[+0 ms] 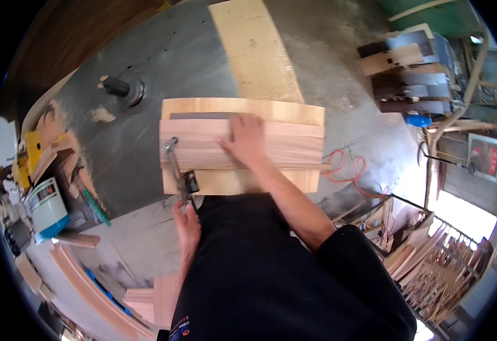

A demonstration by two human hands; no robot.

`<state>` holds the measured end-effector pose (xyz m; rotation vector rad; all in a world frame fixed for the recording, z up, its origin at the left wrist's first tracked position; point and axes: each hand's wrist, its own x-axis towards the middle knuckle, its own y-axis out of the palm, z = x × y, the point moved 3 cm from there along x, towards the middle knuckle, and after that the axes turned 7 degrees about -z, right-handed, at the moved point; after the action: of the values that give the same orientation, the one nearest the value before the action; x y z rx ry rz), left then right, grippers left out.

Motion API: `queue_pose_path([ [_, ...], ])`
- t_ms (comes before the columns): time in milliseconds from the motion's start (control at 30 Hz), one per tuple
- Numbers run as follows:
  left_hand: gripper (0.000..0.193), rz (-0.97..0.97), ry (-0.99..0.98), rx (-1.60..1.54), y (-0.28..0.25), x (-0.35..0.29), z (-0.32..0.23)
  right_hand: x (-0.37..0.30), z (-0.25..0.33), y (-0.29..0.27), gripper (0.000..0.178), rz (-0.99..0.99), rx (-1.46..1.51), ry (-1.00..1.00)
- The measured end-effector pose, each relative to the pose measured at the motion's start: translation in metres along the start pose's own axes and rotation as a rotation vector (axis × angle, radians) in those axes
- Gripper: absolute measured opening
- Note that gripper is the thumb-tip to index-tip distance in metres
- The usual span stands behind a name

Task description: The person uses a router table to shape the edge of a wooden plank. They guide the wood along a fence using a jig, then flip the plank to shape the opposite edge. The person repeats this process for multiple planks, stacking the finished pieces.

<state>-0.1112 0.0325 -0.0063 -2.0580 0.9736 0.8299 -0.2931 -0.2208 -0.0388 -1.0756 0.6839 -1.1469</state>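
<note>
A stack of pinkish wood strips (294, 145) lies across a pale wooden board (294, 181) in front of me. My right hand (247, 139) rests on the strips, palm down, with the thumb stretched out to the left. Along the left part of the board runs a metal clamp-like bar (173, 162) with a knob at its far end and a black block (191, 182) near its close end. The fingers of my left hand (188, 223) close around the near end of this bar, just off the board's edge. A thin dark grey strip (200, 116) shows behind the pink strips.
The board overlies a dark metal machine table (169, 68) with an upright black spindle (119, 87) at the far left. A long yellowish plank (257, 48) extends beyond it. A white-and-blue container (48, 207) stands left; an orange hose (345, 165) lies right. Wood pieces (441, 278) are piled lower right.
</note>
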Motion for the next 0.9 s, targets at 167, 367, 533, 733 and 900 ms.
queue_pose_path([
  [167,0.055,-0.252,0.445,0.349,0.016,0.009,-0.014,0.009,-0.005,0.001,0.059,0.060,0.067,-0.036],
  [367,0.057,-0.128,0.128,0.384,0.017,0.022,-0.018,0.006,0.003,0.008,0.057,0.003,-0.035,-0.120],
  [533,0.056,-0.188,0.269,0.396,0.012,0.036,-0.029,0.021,0.017,0.012,0.056,-0.063,-0.107,-0.167],
  [733,0.051,-0.178,0.388,0.407,-0.044,0.080,-0.055,0.032,0.069,0.035,0.051,-0.098,-0.117,-0.114],
  [900,0.049,-0.239,0.561,0.510,-0.090,0.104,-0.077,0.033,0.108,0.052,0.049,-0.083,-0.119,-0.010],
])
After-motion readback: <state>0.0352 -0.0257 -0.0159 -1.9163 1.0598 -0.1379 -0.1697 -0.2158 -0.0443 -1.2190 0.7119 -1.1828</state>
